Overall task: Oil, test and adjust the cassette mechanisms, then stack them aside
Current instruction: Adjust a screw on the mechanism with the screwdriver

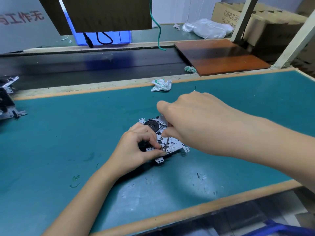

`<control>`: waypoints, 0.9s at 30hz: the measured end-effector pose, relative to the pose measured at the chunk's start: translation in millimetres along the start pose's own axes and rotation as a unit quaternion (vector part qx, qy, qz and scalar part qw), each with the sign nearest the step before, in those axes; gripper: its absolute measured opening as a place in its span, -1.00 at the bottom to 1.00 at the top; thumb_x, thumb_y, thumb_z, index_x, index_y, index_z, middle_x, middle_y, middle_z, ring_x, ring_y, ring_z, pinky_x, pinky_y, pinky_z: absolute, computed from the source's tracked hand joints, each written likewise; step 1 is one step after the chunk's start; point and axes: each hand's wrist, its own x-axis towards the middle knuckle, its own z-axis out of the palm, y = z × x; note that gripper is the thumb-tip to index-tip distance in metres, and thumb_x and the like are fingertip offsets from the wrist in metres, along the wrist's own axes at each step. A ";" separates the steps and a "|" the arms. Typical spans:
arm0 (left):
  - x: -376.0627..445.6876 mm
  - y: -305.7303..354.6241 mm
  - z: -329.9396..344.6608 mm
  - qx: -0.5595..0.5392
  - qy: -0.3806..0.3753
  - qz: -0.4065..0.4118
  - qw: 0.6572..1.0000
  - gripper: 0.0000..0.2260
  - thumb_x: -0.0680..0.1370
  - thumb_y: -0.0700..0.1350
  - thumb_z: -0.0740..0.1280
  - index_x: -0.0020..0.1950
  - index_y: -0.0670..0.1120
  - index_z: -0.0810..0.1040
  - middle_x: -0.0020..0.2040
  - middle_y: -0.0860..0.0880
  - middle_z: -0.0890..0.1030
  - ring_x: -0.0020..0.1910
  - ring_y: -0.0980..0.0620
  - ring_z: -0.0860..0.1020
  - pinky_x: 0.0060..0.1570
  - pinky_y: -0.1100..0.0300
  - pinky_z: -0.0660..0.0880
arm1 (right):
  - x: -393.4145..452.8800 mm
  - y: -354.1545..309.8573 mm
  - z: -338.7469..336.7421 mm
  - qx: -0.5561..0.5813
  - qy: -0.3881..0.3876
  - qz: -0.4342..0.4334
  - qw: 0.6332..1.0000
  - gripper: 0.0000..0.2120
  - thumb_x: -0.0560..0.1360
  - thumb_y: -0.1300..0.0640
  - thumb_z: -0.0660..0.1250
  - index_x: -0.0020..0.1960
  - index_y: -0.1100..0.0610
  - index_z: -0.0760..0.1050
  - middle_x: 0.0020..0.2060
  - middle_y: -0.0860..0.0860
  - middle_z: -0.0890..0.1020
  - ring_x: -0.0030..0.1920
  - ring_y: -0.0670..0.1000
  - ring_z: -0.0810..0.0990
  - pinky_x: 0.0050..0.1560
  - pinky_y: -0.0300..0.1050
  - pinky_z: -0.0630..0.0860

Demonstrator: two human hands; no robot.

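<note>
- We see a green-topped bench point(68, 142), scuffed.
- On it: one cassette mechanism point(172, 145), a crumpled wrapper point(161, 85), more mechanisms point(8, 103) at left.

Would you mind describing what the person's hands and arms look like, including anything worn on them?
Both the left hand and the right hand are bare: no gloves, rings, watch or wristbands show. Both forearms are uncovered as far as the picture's edge, so no sleeves are visible. The fingernails that show on the left hand are short and unpainted. No marks or tattoos can be seen.
</note>
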 end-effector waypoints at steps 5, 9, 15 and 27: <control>-0.1 -2.0 -0.4 0.021 0.010 0.023 0.999 -0.86 0.26 -0.03 0.52 -0.33 0.06 0.58 -0.27 0.13 0.54 -0.13 0.11 0.46 -0.03 0.18 0.41 | -6.2 -1.8 2.7 0.030 0.000 0.063 0.998 -0.58 0.55 0.02 0.30 -0.27 0.05 0.07 -0.40 -0.07 0.24 -0.43 -0.08 0.14 -0.46 -0.12 0.03; 0.2 -0.3 -2.8 0.043 0.005 0.047 0.998 -0.86 0.27 -0.02 0.53 -0.31 0.08 0.57 -0.27 0.14 0.55 -0.12 0.16 0.47 -0.05 0.23 0.42 | -8.1 3.6 1.5 0.056 -0.009 0.068 0.996 -0.62 0.55 -0.09 0.26 -0.21 0.06 0.12 -0.39 -0.06 0.24 -0.42 -0.07 0.14 -0.45 -0.12 0.03; -2.1 3.1 -7.5 0.017 0.029 0.053 0.998 -0.89 0.32 0.06 0.50 -0.24 0.11 0.61 -0.21 0.10 0.61 -0.09 0.12 0.52 -0.02 0.26 0.43 | -4.1 16.2 -2.4 0.054 -0.028 0.045 0.997 -0.64 0.54 -0.16 0.24 -0.20 0.03 0.17 -0.37 -0.09 0.29 -0.40 -0.05 0.20 -0.44 -0.15 0.05; -5.0 4.9 -5.5 0.032 0.041 0.054 0.997 -0.87 0.32 0.06 0.49 -0.25 0.05 0.63 -0.23 0.12 0.60 -0.12 0.15 0.50 -0.04 0.26 0.42 | -4.5 21.7 -12.1 -0.033 -0.051 -0.073 0.995 -0.78 0.59 -0.06 0.12 -0.07 0.08 0.19 -0.40 -0.05 0.30 -0.43 -0.08 0.24 -0.46 -0.12 0.11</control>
